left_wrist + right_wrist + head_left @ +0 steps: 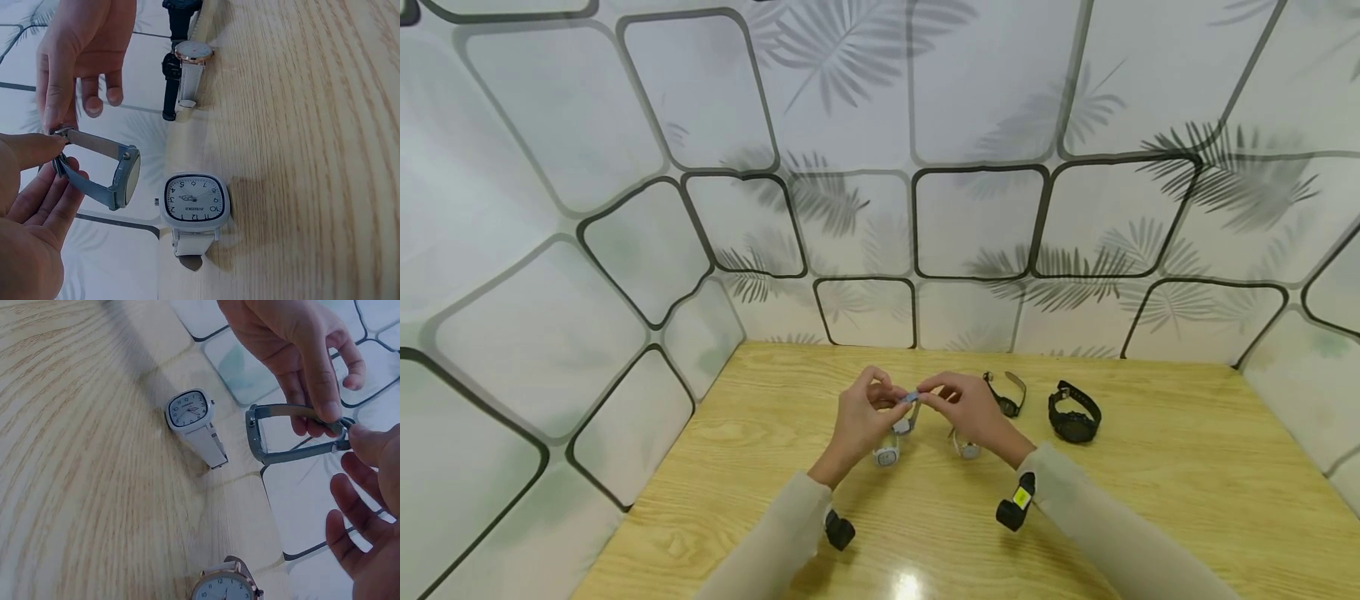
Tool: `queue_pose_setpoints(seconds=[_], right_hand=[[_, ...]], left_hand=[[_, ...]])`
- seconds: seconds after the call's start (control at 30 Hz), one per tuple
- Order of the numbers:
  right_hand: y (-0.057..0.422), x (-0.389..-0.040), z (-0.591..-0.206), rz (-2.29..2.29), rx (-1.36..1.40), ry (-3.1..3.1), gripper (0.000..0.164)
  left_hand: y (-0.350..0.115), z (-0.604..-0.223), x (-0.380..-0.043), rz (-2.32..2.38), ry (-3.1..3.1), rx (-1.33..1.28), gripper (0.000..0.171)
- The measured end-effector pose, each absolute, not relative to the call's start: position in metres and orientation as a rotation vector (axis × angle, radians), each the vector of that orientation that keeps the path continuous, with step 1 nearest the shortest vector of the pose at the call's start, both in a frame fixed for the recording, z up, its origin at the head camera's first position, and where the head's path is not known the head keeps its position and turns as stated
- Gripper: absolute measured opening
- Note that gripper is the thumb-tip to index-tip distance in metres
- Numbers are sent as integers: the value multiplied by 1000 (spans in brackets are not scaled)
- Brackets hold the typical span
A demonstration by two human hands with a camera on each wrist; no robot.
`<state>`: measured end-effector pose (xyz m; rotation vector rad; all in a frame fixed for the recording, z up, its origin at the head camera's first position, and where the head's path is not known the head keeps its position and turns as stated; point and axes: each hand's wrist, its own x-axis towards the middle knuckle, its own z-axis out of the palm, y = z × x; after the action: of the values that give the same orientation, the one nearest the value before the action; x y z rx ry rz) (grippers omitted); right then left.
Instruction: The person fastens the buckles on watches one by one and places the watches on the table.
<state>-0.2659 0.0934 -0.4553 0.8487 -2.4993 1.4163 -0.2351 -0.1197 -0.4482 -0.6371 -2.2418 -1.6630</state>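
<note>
Both hands hold a blue-grey wristwatch [94,189] up off the table, its strap looped and its pale face hanging at the bottom. My left hand [861,421] pinches the strap near the buckle between thumb and fingers. Opposite it, my right hand [976,410] pinches the same joined strap ends, thumb and index finger at the buckle [340,428]. Just below the left hand sits a white square-faced watch [195,197] on the wood. Under the right hand lies a round watch with a rose-gold rim and white strap [194,52].
Two dark watches lie to the right of the hands: a slim one [1008,407] and a bulky black one [1076,427]. The wooden table [745,467] meets a patterned cloth wall [865,308] behind and at both sides.
</note>
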Motion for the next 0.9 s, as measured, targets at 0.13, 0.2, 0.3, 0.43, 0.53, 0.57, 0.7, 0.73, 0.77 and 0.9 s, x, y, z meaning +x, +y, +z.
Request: queue_pose_setpoints(seconds=[0.13, 0.2, 0.3, 0.43, 0.53, 0.57, 0.7, 0.73, 0.77, 0.9], right_hand=[[96, -269, -456, 1487, 854, -2551, 19], [96, -269, -455, 1483, 873, -2562, 19], [96, -269, -453, 1451, 910, -2571, 19], [96, -268, -449, 1408, 945, -2590, 18], [95, -267, -448, 1407, 936, -2597, 17], [95, -267, -449, 1414, 929, -2596, 17], [94, -266, -449, 1465, 899, -2582, 19], [93, -267, -449, 1476, 894, -2580, 20], [93, -267, -449, 1486, 889, -2578, 20], [93, -267, -448, 1495, 896, -2572, 17]], left_hand=[[-122, -453, -238, -1640, -2251, -652, 29], [-122, -453, -237, -1631, -2254, -665, 29], [-122, -454, -237, -1608, -2256, -681, 28], [-122, -453, -237, -1605, -2254, -689, 27], [-122, -453, -237, -1619, -2246, -689, 27], [-122, -453, -237, -1621, -2244, -687, 27], [-122, -454, -238, -1623, -2240, -665, 28], [-122, -454, -237, -1626, -2239, -660, 29], [-122, -453, -237, -1631, -2235, -655, 29], [-121, -452, -236, -1661, -2203, -660, 30]])
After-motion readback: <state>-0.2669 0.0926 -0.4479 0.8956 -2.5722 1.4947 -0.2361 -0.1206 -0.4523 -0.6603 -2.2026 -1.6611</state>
